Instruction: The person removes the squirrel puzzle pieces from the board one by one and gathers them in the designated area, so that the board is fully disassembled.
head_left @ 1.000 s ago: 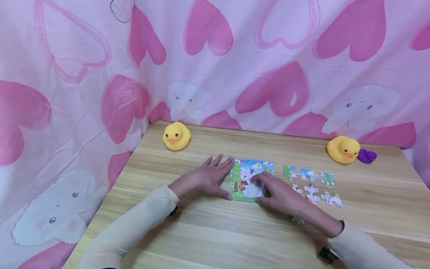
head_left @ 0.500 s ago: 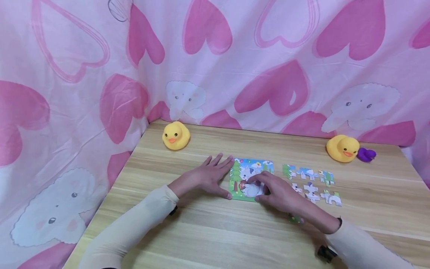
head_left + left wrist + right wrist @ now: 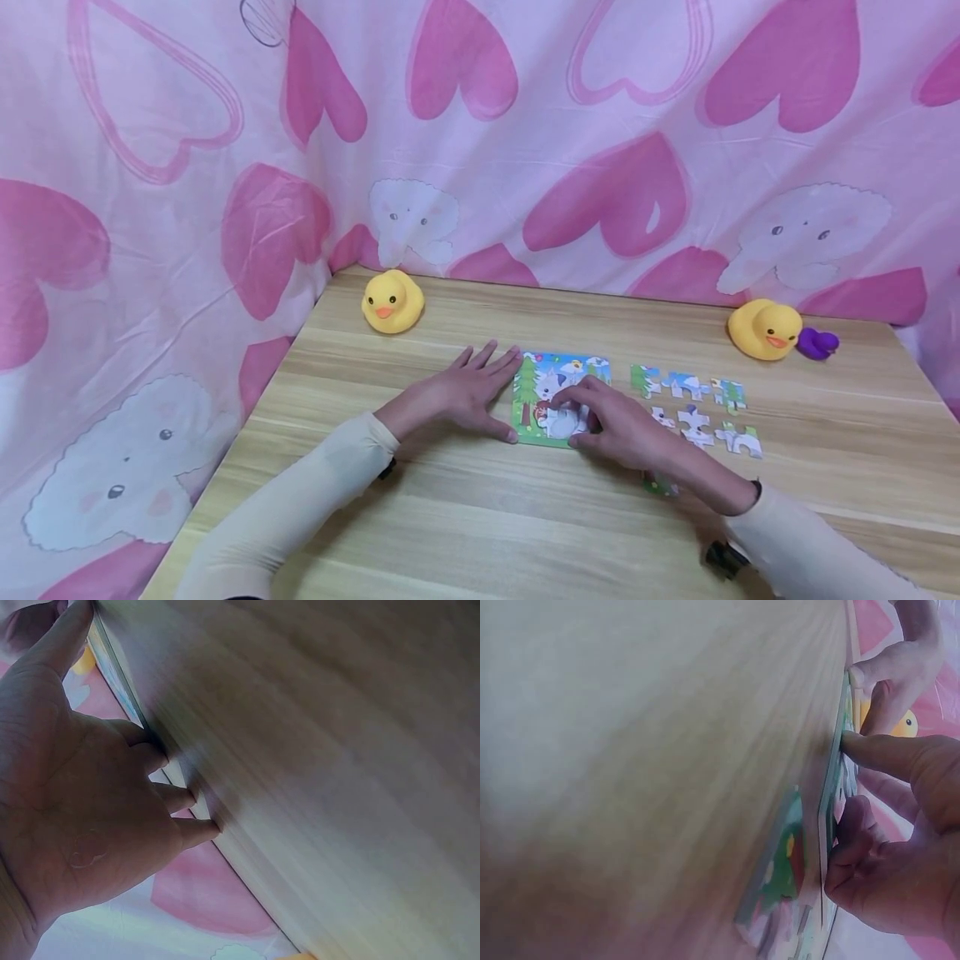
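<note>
A square puzzle board [image 3: 532, 433] printed with trees and a white animal lies mid-table. My left hand [image 3: 474, 393] is spread flat at its left side, thumb by the lower left corner and fingertips along the upper left edge. In the left wrist view my left fingers [image 3: 196, 829] touch the table. My right hand [image 3: 618, 421] is over the board's right half, index finger and thumb bent round a whitish puzzle piece [image 3: 564, 427] low on the board. In the right wrist view the right thumb [image 3: 877, 752] reaches the board's edge, the other fingers curled; the hand partly hides the piece.
Loose puzzle pieces [image 3: 686, 386] lie in rows right of the board; a green piece [image 3: 660, 483] shows under my right forearm. Yellow rubber ducks stand at back left [image 3: 392, 302] and back right [image 3: 765, 329], the latter beside a small purple duck [image 3: 817, 343]. A pink heart-patterned curtain [image 3: 465, 167] hangs behind.
My right index finger has shifted slightly left over the board, and the whitish piece's outline shows more plainly under it. The left hand has stayed in place.
</note>
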`<action>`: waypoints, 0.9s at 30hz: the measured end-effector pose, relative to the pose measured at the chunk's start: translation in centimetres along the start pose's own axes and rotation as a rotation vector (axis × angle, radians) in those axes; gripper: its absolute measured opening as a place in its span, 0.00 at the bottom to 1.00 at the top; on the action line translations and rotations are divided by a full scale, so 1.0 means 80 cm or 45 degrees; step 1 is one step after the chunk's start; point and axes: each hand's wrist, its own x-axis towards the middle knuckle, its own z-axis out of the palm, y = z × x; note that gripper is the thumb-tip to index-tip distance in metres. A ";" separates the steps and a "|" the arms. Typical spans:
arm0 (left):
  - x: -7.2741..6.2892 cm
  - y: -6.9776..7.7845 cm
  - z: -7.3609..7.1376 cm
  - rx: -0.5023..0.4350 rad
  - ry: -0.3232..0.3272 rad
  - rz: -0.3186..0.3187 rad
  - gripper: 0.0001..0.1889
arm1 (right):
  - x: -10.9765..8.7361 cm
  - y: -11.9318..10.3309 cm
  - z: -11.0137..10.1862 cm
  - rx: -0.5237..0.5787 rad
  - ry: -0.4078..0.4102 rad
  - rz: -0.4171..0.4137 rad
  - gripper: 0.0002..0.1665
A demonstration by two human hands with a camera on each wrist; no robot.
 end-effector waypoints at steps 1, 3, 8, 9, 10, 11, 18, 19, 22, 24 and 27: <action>0.000 0.000 0.000 0.002 0.001 0.000 0.65 | 0.001 0.000 -0.001 0.006 -0.005 0.003 0.32; 0.001 -0.001 0.001 0.003 0.004 -0.001 0.65 | 0.002 0.000 -0.002 0.018 -0.012 0.004 0.32; 0.001 -0.001 0.001 -0.007 0.005 -0.003 0.65 | 0.003 -0.001 -0.002 0.031 -0.017 -0.009 0.32; 0.001 -0.001 0.001 -0.009 0.005 -0.003 0.65 | 0.003 -0.001 -0.002 0.026 -0.015 -0.015 0.32; 0.000 -0.001 0.000 -0.010 0.005 -0.003 0.65 | 0.002 -0.002 -0.002 0.018 -0.012 -0.020 0.32; 0.000 -0.001 0.000 -0.008 0.004 -0.004 0.65 | 0.002 -0.003 -0.001 0.008 -0.008 -0.026 0.32; 0.001 0.000 -0.001 -0.002 -0.004 -0.004 0.65 | -0.003 -0.005 -0.003 -0.049 0.040 -0.056 0.31; 0.001 0.000 -0.001 0.000 -0.004 -0.002 0.65 | -0.005 -0.005 -0.005 -0.052 0.048 -0.060 0.31; 0.001 0.000 0.000 0.003 -0.001 -0.003 0.65 | -0.017 -0.005 -0.012 -0.051 0.067 -0.065 0.30; 0.000 0.000 0.000 0.009 -0.001 -0.002 0.65 | -0.028 -0.002 -0.018 -0.043 0.080 -0.073 0.31; 0.000 0.000 0.000 0.016 -0.002 -0.005 0.65 | -0.049 0.012 -0.030 -0.029 0.107 -0.095 0.31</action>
